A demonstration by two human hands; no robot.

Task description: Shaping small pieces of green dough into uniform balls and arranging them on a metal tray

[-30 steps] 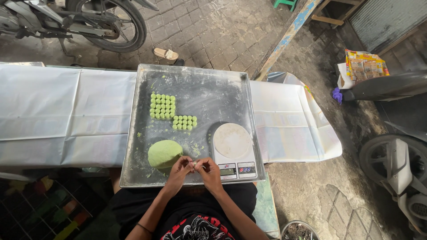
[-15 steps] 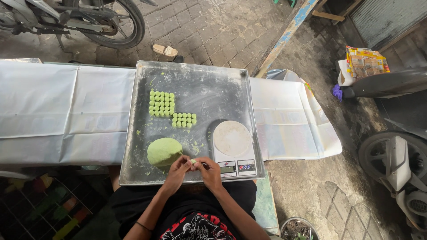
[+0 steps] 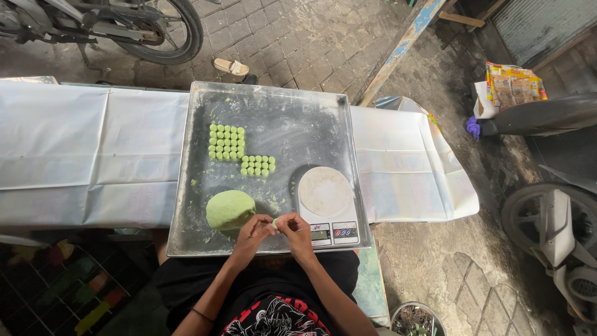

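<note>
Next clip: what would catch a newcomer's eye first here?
Bright green small dough balls sit in neat rows on the floured square metal tray. Near the tray's front edge lies a big green dough mound, beside a white digital kitchen scale. Between them, the left hand and right hand pinch a tiny green dough piece.

A motorcycle wheel point(image 3: 166, 30), a sandal point(image 3: 231, 66) and a snack packet point(image 3: 513, 83) lie around.

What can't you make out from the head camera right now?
- Green dough bit: mostly hidden between the left hand and right hand; its shape is unclear.
- Scale: its display is too small to read.
- Tray: near rim covered by the hands.
- Motorbike: cut off by the top edge.
</note>
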